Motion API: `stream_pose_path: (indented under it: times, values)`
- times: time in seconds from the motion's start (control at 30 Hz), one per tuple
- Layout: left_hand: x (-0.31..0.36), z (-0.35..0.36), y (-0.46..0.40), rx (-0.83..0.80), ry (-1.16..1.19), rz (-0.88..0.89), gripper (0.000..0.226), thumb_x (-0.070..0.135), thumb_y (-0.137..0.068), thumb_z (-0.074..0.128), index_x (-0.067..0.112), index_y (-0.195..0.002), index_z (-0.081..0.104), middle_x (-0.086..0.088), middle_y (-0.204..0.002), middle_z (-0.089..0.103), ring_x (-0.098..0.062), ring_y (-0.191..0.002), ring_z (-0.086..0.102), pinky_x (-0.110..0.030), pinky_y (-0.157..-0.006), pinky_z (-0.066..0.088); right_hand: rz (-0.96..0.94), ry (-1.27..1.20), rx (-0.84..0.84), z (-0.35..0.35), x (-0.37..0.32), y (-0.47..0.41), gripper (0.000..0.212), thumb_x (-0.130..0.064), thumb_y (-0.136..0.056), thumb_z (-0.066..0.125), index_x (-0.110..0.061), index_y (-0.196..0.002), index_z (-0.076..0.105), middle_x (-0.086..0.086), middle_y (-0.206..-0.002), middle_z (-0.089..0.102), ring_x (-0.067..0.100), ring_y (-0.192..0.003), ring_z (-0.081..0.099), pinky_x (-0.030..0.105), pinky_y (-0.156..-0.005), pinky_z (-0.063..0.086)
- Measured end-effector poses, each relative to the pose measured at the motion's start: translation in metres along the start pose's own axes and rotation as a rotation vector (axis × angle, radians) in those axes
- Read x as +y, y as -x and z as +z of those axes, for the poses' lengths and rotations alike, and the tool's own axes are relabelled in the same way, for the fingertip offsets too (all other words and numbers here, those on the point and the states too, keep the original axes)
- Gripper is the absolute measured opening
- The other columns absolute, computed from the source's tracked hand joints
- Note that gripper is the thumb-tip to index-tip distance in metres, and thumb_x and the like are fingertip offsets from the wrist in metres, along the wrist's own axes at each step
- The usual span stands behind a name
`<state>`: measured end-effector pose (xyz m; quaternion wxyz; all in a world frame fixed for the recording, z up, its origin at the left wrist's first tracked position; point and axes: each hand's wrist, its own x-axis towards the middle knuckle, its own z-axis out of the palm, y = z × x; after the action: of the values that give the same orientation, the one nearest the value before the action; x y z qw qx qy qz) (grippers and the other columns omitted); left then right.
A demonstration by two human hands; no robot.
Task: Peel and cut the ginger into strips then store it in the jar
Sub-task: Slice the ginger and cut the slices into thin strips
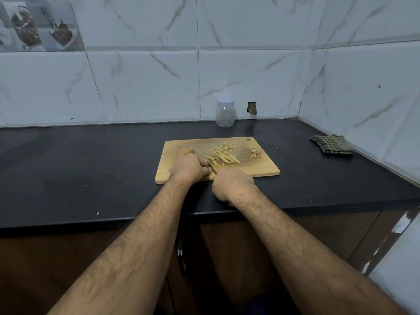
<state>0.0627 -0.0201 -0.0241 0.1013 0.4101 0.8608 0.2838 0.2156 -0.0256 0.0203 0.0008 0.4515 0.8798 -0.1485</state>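
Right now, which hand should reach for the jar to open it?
Probably the left hand: the right hand grips the knife, so it is busy. The jar, lid on, stands behind the cutting board, roughly between both hands.

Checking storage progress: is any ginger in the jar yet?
No, the jar stands capped and empty by the wall; the strips lie on the board.

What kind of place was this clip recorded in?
Most likely a home kitchen. A dark counter runs along marble-look wall tiles into a corner, with a wooden cutting board holding ginger strips, a lidded clear jar by the wall, and a checked cloth.
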Motion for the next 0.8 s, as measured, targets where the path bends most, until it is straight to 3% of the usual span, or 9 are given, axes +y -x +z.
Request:
stream_pose_path:
  times: [0.1,0.23,0.4,0.53,0.67,0.73,0.8]
  values:
    - [0.001,0.0,0.002,0.015,-0.036,0.002,0.017,0.042,-0.085,0.072,0.039,-0.102,0.074,0.012,-0.118,0.067,-0.016,-0.112,0.059,-0.043,-0.1,0.048,0.014,0.005,-0.022,0.003,0.008,0.006,0.022,-0.016,-0.096,0.05,-0.011,-0.113,0.062,0.007,-0.102,0.064,0.025,-0.09,0.065,0.036,-0.08,0.056]
    - [0.002,0.001,0.004,0.025,-0.064,0.013,0.021,0.042,-0.087,0.071,0.037,-0.106,0.075,0.008,-0.123,0.067,-0.016,-0.116,0.058,-0.041,-0.101,0.048,0.025,0.073,-0.027,0.008,0.02,0.018,0.028,-0.016,-0.096,0.051,-0.015,-0.123,0.059,0.007,-0.118,0.061,0.024,-0.092,0.056,0.038,-0.074,0.046]
    - [0.003,-0.002,0.009,0.027,-0.053,0.022,0.023,0.039,-0.085,0.073,0.037,-0.108,0.075,0.006,-0.138,0.059,-0.016,-0.126,0.054,-0.039,-0.104,0.046,0.028,0.045,0.029,0.003,0.018,0.009,0.026,-0.02,-0.099,0.05,-0.013,-0.121,0.062,0.007,-0.117,0.063,0.023,-0.088,0.053,0.035,-0.072,0.044]
    - [0.003,-0.002,0.012,0.049,-0.014,0.007,0.021,0.039,-0.084,0.075,0.036,-0.105,0.075,0.006,-0.131,0.063,-0.017,-0.116,0.059,-0.04,-0.098,0.05,0.021,0.013,0.054,0.0,0.015,0.004,0.028,-0.017,-0.099,0.048,-0.011,-0.121,0.062,0.007,-0.121,0.064,0.026,-0.104,0.06,0.035,-0.077,0.046]
    - [0.002,-0.002,0.013,0.063,0.056,0.004,0.011,0.036,-0.081,0.079,0.038,-0.09,0.072,0.013,-0.112,0.069,-0.014,-0.107,0.063,-0.039,-0.097,0.051,0.006,-0.02,0.058,0.002,0.012,0.004,0.03,-0.017,-0.099,0.046,-0.01,-0.123,0.062,0.009,-0.122,0.063,0.027,-0.107,0.06,0.035,-0.078,0.046]
    - [0.003,-0.003,0.015,0.059,0.071,0.013,0.016,0.033,-0.081,0.08,0.038,-0.075,0.066,0.021,-0.11,0.064,-0.013,-0.106,0.063,-0.039,-0.098,0.05,-0.003,-0.024,0.065,0.004,0.011,0.004,0.03,-0.018,-0.099,0.046,-0.01,-0.124,0.062,0.008,-0.122,0.063,0.026,-0.107,0.06,0.035,-0.078,0.046]
    - [0.003,-0.003,0.016,0.062,0.069,0.019,0.022,0.031,-0.08,0.08,0.038,-0.068,0.063,0.015,-0.119,0.066,-0.014,-0.108,0.062,-0.04,-0.1,0.048,-0.007,-0.018,0.068,0.005,0.01,0.004,0.03,-0.018,-0.099,0.046,-0.01,-0.123,0.062,0.008,-0.121,0.063,0.026,-0.106,0.06,0.034,-0.077,0.046]
